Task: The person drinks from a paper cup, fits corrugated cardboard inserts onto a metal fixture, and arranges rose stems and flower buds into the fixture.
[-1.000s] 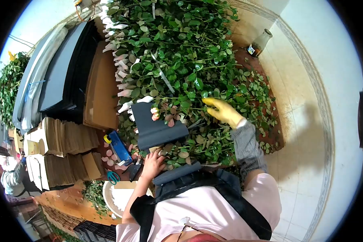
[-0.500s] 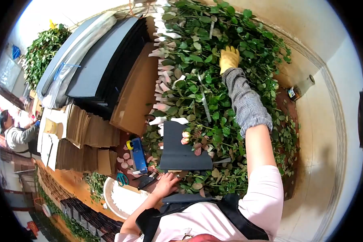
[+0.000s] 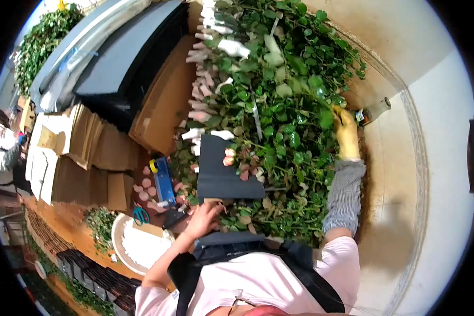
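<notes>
My right hand (image 3: 345,129), in a yellow glove with a checked sleeve above it, is closed at the right edge of the heap of leafy roses (image 3: 279,116). It grips a rose stem, whose blurred leaves (image 3: 275,58) stretch up and left toward a bud in a white sleeve (image 3: 234,48). My bare left hand (image 3: 203,220) rests with its fingers out by the near edge of a dark corrugated sheet (image 3: 229,187). Nothing shows in that hand. On the sheet lies a pink-and-cream rose (image 3: 229,157).
Left of the heap are a blue tape dispenser (image 3: 164,181), teal scissors (image 3: 140,216) and a round white tub (image 3: 120,242). Cardboard (image 3: 100,158) and dark sheets (image 3: 126,58) are stacked beyond. A glass bottle (image 3: 376,110) stands by the wall. Another person (image 3: 2,163) is far left.
My gloved right hand has moved from the heap's upper middle to its right edge, closing on a rose stem and dragging it along. My left hand stays by the sheet. The view has shifted slightly.
</notes>
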### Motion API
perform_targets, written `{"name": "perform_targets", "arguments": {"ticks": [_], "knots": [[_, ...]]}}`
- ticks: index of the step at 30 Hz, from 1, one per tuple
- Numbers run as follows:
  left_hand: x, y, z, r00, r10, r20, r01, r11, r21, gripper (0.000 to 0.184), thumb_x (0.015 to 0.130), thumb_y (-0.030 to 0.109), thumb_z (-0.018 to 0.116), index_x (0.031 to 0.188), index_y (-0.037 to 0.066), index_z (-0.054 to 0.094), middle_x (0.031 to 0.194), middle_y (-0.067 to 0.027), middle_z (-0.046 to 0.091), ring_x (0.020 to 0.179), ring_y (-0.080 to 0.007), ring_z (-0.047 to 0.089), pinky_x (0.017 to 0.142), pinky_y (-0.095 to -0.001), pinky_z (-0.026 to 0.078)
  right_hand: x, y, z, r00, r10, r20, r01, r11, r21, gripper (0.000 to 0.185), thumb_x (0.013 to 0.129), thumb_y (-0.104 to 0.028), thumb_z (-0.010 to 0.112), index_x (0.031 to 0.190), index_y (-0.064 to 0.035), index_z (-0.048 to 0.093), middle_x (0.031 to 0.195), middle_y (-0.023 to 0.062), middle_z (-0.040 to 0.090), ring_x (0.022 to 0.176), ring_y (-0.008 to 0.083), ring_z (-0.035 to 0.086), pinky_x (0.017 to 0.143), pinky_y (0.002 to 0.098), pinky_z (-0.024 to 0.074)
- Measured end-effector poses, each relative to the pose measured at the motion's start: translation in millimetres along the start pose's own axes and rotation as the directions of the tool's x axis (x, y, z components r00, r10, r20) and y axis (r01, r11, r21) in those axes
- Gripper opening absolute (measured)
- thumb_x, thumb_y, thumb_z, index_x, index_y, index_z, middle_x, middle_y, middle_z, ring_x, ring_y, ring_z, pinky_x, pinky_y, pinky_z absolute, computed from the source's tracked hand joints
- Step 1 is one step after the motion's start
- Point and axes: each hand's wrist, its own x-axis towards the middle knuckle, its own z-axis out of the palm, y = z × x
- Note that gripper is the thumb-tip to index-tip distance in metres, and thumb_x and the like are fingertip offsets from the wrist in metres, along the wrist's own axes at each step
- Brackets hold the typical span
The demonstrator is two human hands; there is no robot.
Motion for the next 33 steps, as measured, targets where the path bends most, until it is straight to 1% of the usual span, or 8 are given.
{"name": "perform_targets", "arguments": {"ticks": [4, 8, 10, 12, 22, 24, 30, 33], "knots": [[-4, -6, 8, 0.998, -0.064, -0.018, 0.066, 0.982, 0.176, 0.075, 0.066, 0.016, 0.078, 0.136, 0.02, 0.053, 0.119, -0.0147, 0.05, 0.109, -0.037, 0.05, 0.092, -0.0491, 0.043, -94, -11, -63, 0.755, 0.435, 0.491, -0.534, 0.842, 0.076, 0.045, 0.083, 0.019, 0.045, 0.117, -0.0022, 0.064, 0.114, 0.0068, 0.067, 0.107, 0.0188, 0.064, 0.092, 0.0296, 0.0514], [-3, -12, 12, 0.995, 0.031, -0.095, -0.014, 0.985, 0.171, 0.057, 0.066, 0.017, 0.076, 0.121, 0.013, 0.062, 0.115, -0.0113, 0.056, 0.111, -0.0336, 0.053, 0.094, -0.047, 0.042, -172, -41, -45, 0.373, 0.583, 0.722, -0.335, 0.81, -0.481, 0.036, 0.09, 0.006, 0.055, 0.121, -0.0088, 0.066, 0.113, 0.0104, 0.069, 0.103, 0.0226, 0.066, 0.092, 0.033, 0.0537], [-4, -10, 11, 0.999, -0.025, -0.038, 0.029, 0.994, 0.109, 0.054, 0.066, 0.016, 0.075, 0.119, 0.011, 0.063, 0.117, -0.0106, 0.058, 0.113, -0.0325, 0.053, 0.093, -0.0451, 0.042, -236, 12, -13, 0.56, 0.279, 0.78, 0.039, 0.932, -0.362, 0.027, 0.094, -0.006, 0.059, 0.12, -0.0091, 0.068, 0.115, 0.0139, 0.07, 0.105, 0.0268, 0.066, 0.093, 0.0356, 0.0535], [-1, -2, 3, 0.998, 0.034, -0.046, -0.028, 0.993, 0.115, 0.054, 0.067, 0.016, 0.075, 0.12, 0.011, 0.063, 0.117, -0.0096, 0.058, 0.113, -0.0315, 0.054, 0.092, -0.0439, 0.043, -304, 53, 17, 0.671, 0.306, 0.675, -0.15, 0.948, -0.281, 0.023, 0.095, -0.011, 0.06, 0.115, -0.0089, 0.071, 0.118, 0.0154, 0.069, 0.107, 0.0297, 0.066, 0.094, 0.0356, 0.0533], [5, 11, -7, 0.995, 0.067, -0.076, -0.025, 0.892, 0.452, 0.058, 0.058, 0.028, 0.084, 0.112, 0.016, 0.066, 0.13, -0.0209, 0.048, 0.125, -0.0421, 0.041, 0.11, -0.0553, 0.029, -307, 5, 32, 0.34, 0.635, 0.694, 0.215, 0.666, -0.715, 0.025, 0.085, -0.009, 0.057, 0.104, -0.0129, 0.073, 0.102, 0.014, 0.071, 0.093, 0.0333, 0.068, 0.081, 0.0452, 0.055], [5, 5, -3, 0.997, 0.042, -0.063, -0.011, 0.904, 0.428, 0.059, 0.057, 0.029, 0.084, 0.112, 0.015, 0.066, 0.128, -0.0241, 0.047, 0.125, -0.0444, 0.041, 0.109, -0.0568, 0.03, -304, -1, 32, 0.434, 0.598, 0.674, 0.066, 0.725, -0.686, 0.023, 0.089, -0.014, 0.056, 0.107, -0.0108, 0.071, 0.101, 0.0143, 0.072, 0.098, 0.033, 0.067, 0.083, 0.0437, 0.0544], [10, 1, -7, 1.0, -0.003, -0.001, 0.003, 0.938, 0.346, 0.056, 0.059, 0.027, 0.083, 0.112, 0.018, 0.066, 0.124, -0.0211, 0.048, 0.122, -0.0417, 0.043, 0.099, -0.0534, 0.038, -271, 87, 27, 0.015, 0.222, 0.975, -0.358, 0.911, -0.203, 0.053, 0.095, -0.028, 0.06, 0.142, -0.0063, 0.048, 0.133, 0.0148, 0.061, 0.121, 0.0293, 0.058, 0.099, 0.0374, 0.0488], [8, -11, 4, 0.998, -0.049, 0.037, 0.032, 0.927, 0.374, 0.058, 0.06, 0.029, 0.083, 0.114, 0.019, 0.066, 0.133, -0.023, 0.046, 0.128, -0.0412, 0.042, 0.104, -0.0528, 0.036, -186, 31, -27, 0.188, 0.589, 0.786, -0.396, 0.778, -0.488, 0.051, 0.096, -0.028, 0.059, 0.142, -0.0096, 0.049, 0.137, 0.0159, 0.057, 0.122, 0.0273, 0.058, 0.104, 0.0385, 0.0462]]}}
